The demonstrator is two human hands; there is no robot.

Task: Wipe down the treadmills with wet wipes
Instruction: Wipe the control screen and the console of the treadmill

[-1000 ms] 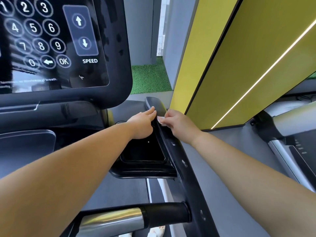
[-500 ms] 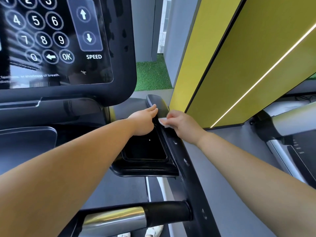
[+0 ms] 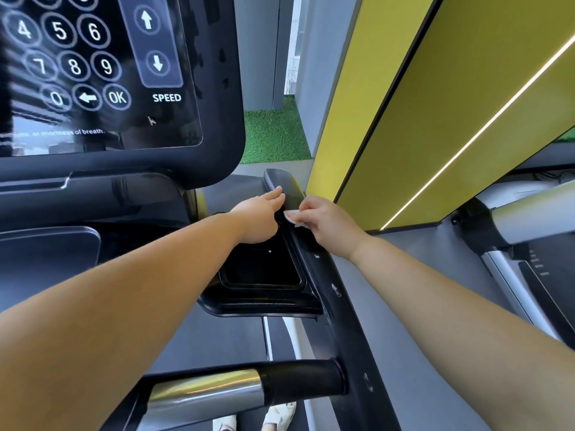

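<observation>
A black treadmill console [image 3: 93,169] with a lit keypad screen fills the upper left. Its black right side rail [image 3: 339,309] runs from the far end toward me, beside a black cup tray [image 3: 264,275]. My right hand [image 3: 326,222] pinches a small white wet wipe [image 3: 294,217] against the top of the rail near its far end. My left hand [image 3: 259,219] lies with straight fingers on the inner edge of the rail above the tray, close to the wipe.
A silver-and-black handlebar [image 3: 236,393] crosses below the tray. A yellow wall panel [image 3: 435,119] stands right of the rail. A second treadmill [image 3: 529,244] is at the far right. Green turf [image 3: 273,135] lies beyond. My shoes [image 3: 273,418] show at the bottom.
The view has shifted slightly, so the console sits lower and to the right. My right hand with the wipe has slid a little along the rail; my left hand stays at the rail's inner edge.
</observation>
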